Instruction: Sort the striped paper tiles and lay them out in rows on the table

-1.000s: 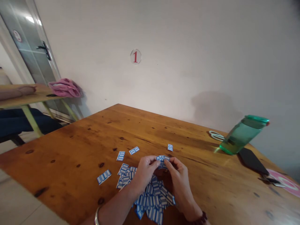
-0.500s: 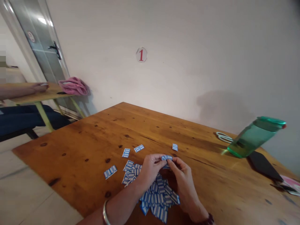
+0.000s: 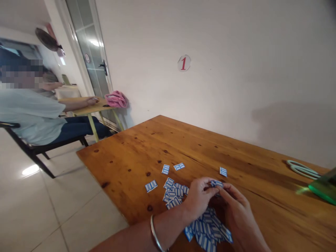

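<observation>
Fingertips of the left hand [image 3: 200,196] and right hand [image 3: 236,206] pinched one small, flat, blue-striped paper label [image 3: 216,183] between them, its long axis running left to right, above a loose pile of labels [image 3: 210,231] on the glossy, knotty wooden table [image 3: 199,147].

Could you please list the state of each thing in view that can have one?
left hand: pinching the small label together with the right hand.
right hand: pinching the same label.
small label: held just above the pile.
label pile: heaped on the table, partly under the hands.
loose labels: lying flat, scattered.
scissors: lying flat, untouched.
door: shut.
</observation>
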Tool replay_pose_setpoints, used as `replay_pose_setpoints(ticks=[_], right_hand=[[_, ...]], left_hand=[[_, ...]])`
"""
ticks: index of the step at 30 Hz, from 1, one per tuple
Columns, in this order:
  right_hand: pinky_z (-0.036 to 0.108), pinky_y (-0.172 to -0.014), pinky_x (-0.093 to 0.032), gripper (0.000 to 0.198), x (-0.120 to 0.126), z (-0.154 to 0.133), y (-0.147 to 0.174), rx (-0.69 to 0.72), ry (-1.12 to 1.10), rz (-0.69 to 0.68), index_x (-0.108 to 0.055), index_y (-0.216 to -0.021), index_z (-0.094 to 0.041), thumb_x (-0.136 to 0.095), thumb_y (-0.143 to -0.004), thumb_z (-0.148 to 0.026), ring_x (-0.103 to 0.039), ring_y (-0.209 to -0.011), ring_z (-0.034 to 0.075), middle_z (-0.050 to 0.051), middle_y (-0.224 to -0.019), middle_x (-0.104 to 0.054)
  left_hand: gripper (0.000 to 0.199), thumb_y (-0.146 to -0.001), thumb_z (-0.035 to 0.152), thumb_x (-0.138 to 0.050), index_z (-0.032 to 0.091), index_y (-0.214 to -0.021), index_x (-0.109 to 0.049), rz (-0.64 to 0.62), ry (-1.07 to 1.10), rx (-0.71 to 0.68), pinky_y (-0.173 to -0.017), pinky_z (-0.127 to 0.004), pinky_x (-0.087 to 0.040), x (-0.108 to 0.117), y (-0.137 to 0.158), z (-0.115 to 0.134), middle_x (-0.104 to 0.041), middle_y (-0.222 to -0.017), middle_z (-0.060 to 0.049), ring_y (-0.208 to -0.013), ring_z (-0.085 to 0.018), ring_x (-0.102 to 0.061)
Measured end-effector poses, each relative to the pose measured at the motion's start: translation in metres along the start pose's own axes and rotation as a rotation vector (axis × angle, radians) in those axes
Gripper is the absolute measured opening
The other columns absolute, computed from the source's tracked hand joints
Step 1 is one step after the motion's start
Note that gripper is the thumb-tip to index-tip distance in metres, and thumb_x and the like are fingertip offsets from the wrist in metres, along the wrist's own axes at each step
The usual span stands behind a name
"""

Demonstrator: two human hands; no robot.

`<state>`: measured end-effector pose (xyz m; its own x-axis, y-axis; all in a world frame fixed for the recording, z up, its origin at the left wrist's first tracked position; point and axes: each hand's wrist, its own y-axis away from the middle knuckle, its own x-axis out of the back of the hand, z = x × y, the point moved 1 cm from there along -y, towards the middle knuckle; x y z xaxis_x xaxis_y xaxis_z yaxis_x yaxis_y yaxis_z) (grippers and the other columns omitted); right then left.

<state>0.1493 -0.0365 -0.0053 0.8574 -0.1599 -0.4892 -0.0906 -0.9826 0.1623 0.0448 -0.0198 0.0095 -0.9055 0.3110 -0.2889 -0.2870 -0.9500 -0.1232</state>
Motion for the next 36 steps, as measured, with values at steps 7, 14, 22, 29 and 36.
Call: replay_pose_setpoints(ticks=[7, 14, 22, 29, 36], right_hand=[[0.025, -0.052, -0.048, 0.021, -0.004, -0.005, 0.002, -0.008, -0.028, -0.049, -0.058, -0.062, -0.020, -0.077, -0.053, -0.022, -0.055, -0.048, 0.011, -0.006, -0.056, -0.059], [0.026, -0.063, -0.050, 0.025, -0.009, -0.007, 0.010, 0.210, 0.259, 0.036, -0.064, -0.081, -0.018, -0.069, -0.065, -0.036, -0.062, -0.071, 0.018, 0.003, -0.079, -0.068], [0.026, -0.060, -0.048, 0.025, -0.013, -0.002, 0.012, 0.543, 0.945, -0.083, -0.064, -0.092, -0.018, -0.052, -0.079, -0.035, -0.060, -0.070, 0.018, 0.006, -0.080, -0.066], [0.029, -0.069, -0.048, 0.025, -0.021, 0.004, 0.018, 0.747, 1.339, -0.291, -0.066, -0.092, -0.022, -0.043, -0.083, -0.017, -0.058, -0.078, 0.017, 0.006, -0.084, -0.062], [0.035, -0.079, -0.047, 0.034, -0.028, 0.006, 0.022, 0.838, 1.475, -0.409, -0.059, -0.110, -0.023, -0.041, -0.083, -0.012, -0.055, -0.095, 0.020, 0.007, -0.103, -0.062]], left_hand=[[0.019, -0.072, 0.020, -0.053, 0.014, -0.081, -0.069, -0.065, 0.000, -0.055, -0.071, -0.028, -0.046, 0.001, 0.002, 0.003, -0.066, -0.075, -0.004, -0.072, -0.017, -0.059], [0.017, -0.069, 0.014, -0.052, 0.014, -0.076, -0.068, 0.033, 0.006, -0.011, -0.064, -0.026, -0.048, 0.008, -0.002, 0.008, -0.067, -0.067, -0.003, -0.064, -0.016, -0.061], [0.010, -0.067, 0.017, -0.061, 0.011, -0.075, -0.061, 0.275, 0.330, -0.019, -0.060, -0.028, -0.051, 0.036, -0.009, 0.056, -0.069, -0.072, -0.008, -0.068, -0.019, -0.066], [0.008, -0.067, 0.014, -0.063, 0.011, -0.074, -0.061, 0.286, 0.369, -0.084, -0.060, -0.028, -0.052, 0.062, -0.012, 0.081, -0.071, -0.072, -0.008, -0.068, -0.020, -0.067], [0.008, -0.066, 0.011, -0.063, 0.011, -0.072, -0.059, 0.411, 0.421, -0.087, -0.058, -0.026, -0.052, 0.092, -0.016, 0.061, -0.071, -0.069, -0.007, -0.068, -0.020, -0.068]])
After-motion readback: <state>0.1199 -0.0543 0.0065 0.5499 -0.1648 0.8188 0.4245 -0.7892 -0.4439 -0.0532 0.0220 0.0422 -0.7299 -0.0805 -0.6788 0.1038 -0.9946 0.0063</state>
